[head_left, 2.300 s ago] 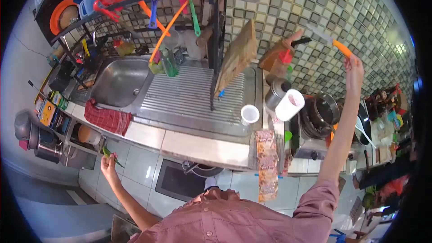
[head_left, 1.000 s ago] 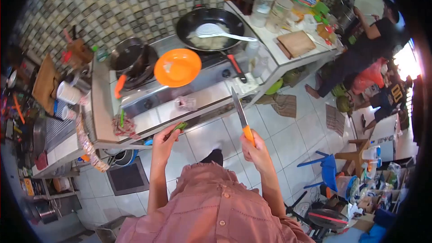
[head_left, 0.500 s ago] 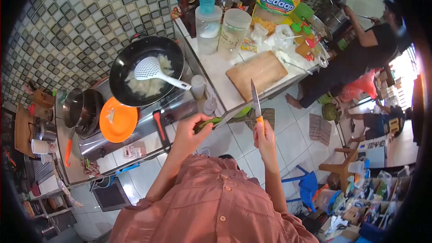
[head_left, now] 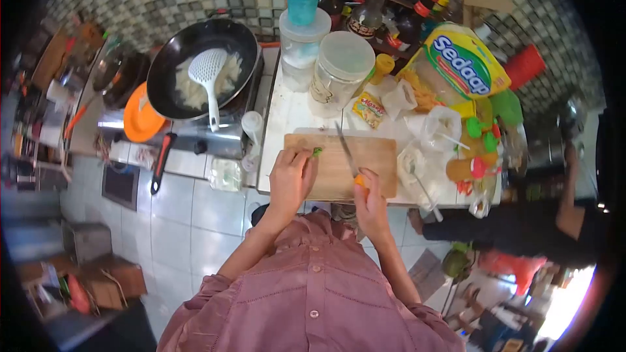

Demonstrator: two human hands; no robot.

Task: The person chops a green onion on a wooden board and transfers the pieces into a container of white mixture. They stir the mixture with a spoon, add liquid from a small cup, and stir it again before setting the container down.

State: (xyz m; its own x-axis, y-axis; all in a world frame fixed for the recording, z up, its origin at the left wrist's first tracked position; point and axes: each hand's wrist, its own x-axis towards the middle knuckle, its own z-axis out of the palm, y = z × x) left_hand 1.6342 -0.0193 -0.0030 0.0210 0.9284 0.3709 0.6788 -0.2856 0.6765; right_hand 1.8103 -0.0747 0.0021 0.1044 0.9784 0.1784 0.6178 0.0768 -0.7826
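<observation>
Over the wooden cutting board (head_left: 372, 150), my left hand (head_left: 293, 179) is closed around a slim green vegetable (head_left: 317, 152), whose end peeks out by the fingertips. The rest of it is hidden in the fingers. My right hand (head_left: 372, 205) grips the orange handle of a knife (head_left: 347, 150). The blade points away from me and slants left across the board, a short way right of the vegetable, its tip reaching past the far edge.
Left on the stove, a black wok (head_left: 171, 94) holds pale pieces and a white slotted spoon (head_left: 208, 68). An orange plate (head_left: 143, 120) lies beside it. Behind the board stand a clear jar (head_left: 339, 78), bottles and a yellow Sedaap packet (head_left: 463, 65). Another person (head_left: 528, 225) is at right.
My view has turned right toward the counter. Both hands have moved from in front of the counter to over the cutting board, still holding the green vegetable and the knife.
</observation>
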